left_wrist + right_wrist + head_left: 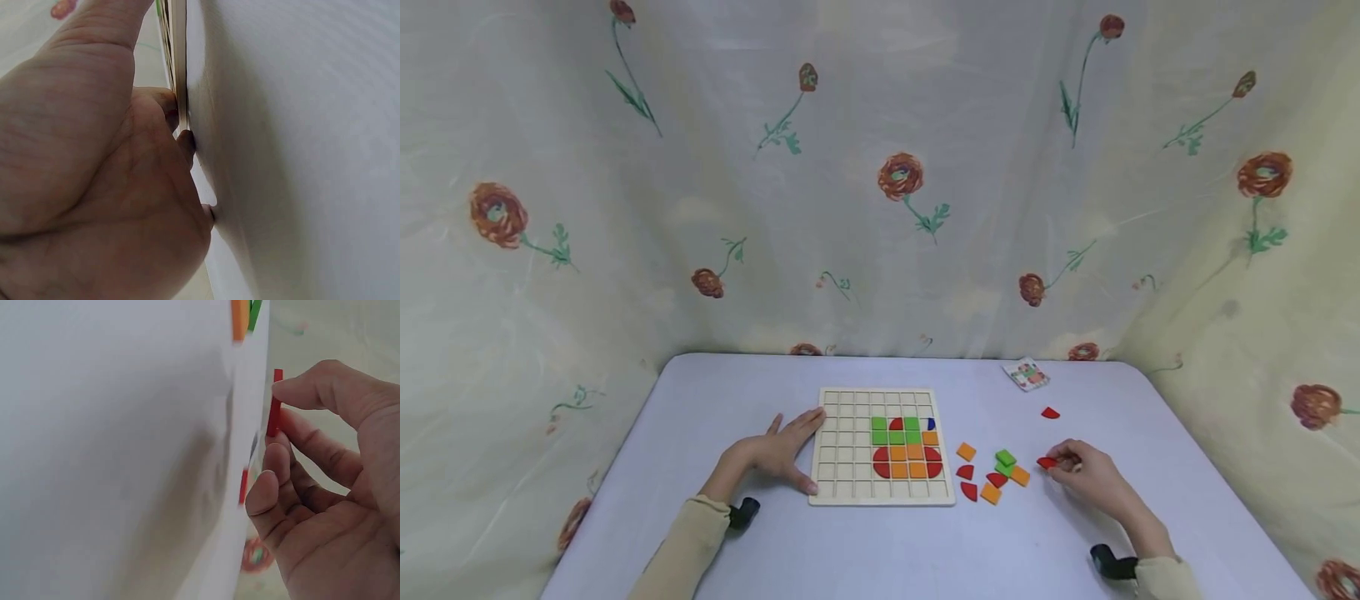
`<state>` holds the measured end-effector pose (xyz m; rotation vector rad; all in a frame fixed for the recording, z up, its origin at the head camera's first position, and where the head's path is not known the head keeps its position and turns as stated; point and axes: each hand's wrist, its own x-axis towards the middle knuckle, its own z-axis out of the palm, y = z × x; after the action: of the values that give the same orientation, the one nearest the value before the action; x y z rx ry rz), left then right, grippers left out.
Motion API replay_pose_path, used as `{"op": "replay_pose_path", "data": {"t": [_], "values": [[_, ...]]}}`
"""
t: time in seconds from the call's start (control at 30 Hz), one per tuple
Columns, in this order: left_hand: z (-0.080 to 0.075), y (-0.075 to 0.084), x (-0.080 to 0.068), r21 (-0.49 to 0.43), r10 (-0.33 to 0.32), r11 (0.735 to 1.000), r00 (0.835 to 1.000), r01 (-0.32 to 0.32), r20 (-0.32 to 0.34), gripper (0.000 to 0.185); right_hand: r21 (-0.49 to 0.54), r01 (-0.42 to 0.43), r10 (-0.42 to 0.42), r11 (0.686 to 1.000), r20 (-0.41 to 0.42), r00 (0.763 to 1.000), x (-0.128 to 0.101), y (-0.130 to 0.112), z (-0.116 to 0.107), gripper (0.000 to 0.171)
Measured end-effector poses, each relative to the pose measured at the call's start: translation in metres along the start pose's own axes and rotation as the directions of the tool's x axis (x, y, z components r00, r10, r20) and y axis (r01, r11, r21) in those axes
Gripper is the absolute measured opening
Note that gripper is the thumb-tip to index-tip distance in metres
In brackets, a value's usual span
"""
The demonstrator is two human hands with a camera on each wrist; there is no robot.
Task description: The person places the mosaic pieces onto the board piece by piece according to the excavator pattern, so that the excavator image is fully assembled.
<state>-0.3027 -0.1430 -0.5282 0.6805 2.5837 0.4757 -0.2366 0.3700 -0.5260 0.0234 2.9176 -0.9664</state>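
Note:
My left hand (pixel 778 452) has its fingers spread along the left edge of a pale gridded puzzle board (pixel 852 423), thumb near the bottom corner. In the left wrist view its palm (pixel 106 212) stands beside the board's edge (pixel 180 69). Green, orange and red tiles, plus one blue-and-white tile (pixel 931 424), fill part of the grid's right side. Right of the loose tiles, my right hand (pixel 1093 481) pinches a red quarter-circle tile (pixel 274 419) between thumb and fingers, raised above the table.
Between board and right hand lie loose orange tiles (pixel 966 452), green tiles (pixel 1005 457) and red quarter-circle tiles (pixel 969 492). Farther back are another red tile (pixel 1050 412) and a small patterned card (pixel 1026 374). A flowered curtain (pixel 850 200) hangs behind the white table (pixel 737 383).

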Motion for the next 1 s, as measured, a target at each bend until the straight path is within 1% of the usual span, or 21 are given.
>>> {"op": "replay_pose_path", "data": {"t": [0.17,0.33,0.47,0.57,0.67,0.83,1.0], "values": [[-0.001,-0.002,-0.001,0.002,0.002,1.000,1.000,-0.002,0.003,0.125,0.053,0.080,-0.081,0.995,0.014,0.997,0.020,-0.044,0.019,0.024],[-0.002,-0.001,-0.002,-0.015,-0.004,1.000,1.000,0.004,0.001,0.125,0.106,0.120,-0.127,0.987,0.056,0.990,0.045,-0.090,0.042,0.022],[-0.002,-0.001,-0.002,-0.010,-0.001,1.000,1.000,0.001,0.001,0.125,0.138,0.158,-0.173,0.978,0.102,0.980,0.065,-0.123,0.061,0.021],[-0.002,0.000,-0.002,-0.007,0.003,1.000,1.000,-0.003,0.002,0.124,0.148,0.192,-0.210,0.970,0.122,0.970,0.078,-0.144,0.073,0.019],[-0.002,0.000,-0.001,-0.008,0.001,1.000,1.000,-0.001,0.002,0.124,0.152,0.216,-0.237,0.964,0.134,0.962,0.091,-0.160,0.086,0.016],[-0.002,0.000,-0.001,-0.011,0.001,1.000,1.000,-0.001,0.005,0.124,0.138,0.244,-0.265,0.960,0.160,0.951,0.109,-0.177,0.107,0.011],[-0.002,-0.001,-0.002,-0.005,-0.002,1.000,1.000,0.002,0.004,0.124,0.143,0.217,-0.243,0.966,0.194,0.950,0.118,-0.189,0.122,0.013]]}}
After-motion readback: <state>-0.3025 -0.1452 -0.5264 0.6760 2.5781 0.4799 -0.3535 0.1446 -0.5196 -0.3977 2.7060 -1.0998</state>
